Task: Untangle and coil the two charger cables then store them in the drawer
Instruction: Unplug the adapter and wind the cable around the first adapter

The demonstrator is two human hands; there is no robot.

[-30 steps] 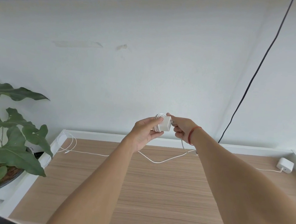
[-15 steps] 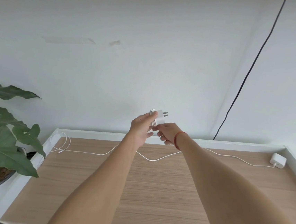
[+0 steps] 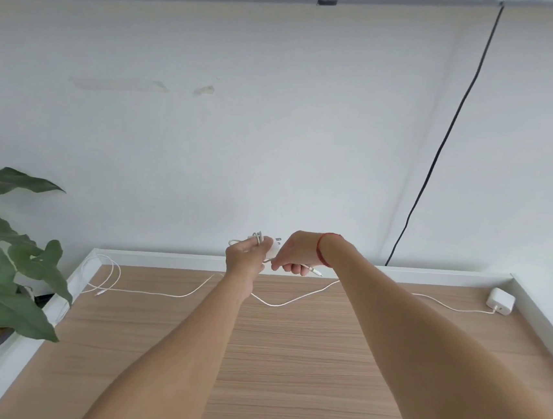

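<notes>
My left hand (image 3: 243, 257) holds a small white charger plug (image 3: 273, 247) above the far edge of the wooden table (image 3: 287, 362), with turns of its white cable (image 3: 258, 238) wound around it. My right hand (image 3: 294, 253), a red string on its wrist, pinches the loose end of that cable, and the connector tip (image 3: 316, 273) sticks out to the right. A second white cable (image 3: 159, 293) lies stretched along the back of the table, from a loop at the left to a white adapter (image 3: 500, 301) at the far right. No drawer is in view.
A potted plant (image 3: 1, 284) with large green leaves stands off the table's left edge. A raised white rim (image 3: 169, 255) borders the table at the back and sides. A black cord (image 3: 444, 137) hangs down the white wall at the right.
My right hand has dropped below the plug and now pinches the cable's end near the connector. More cable is wound on the plug. The view has tilted slightly.
</notes>
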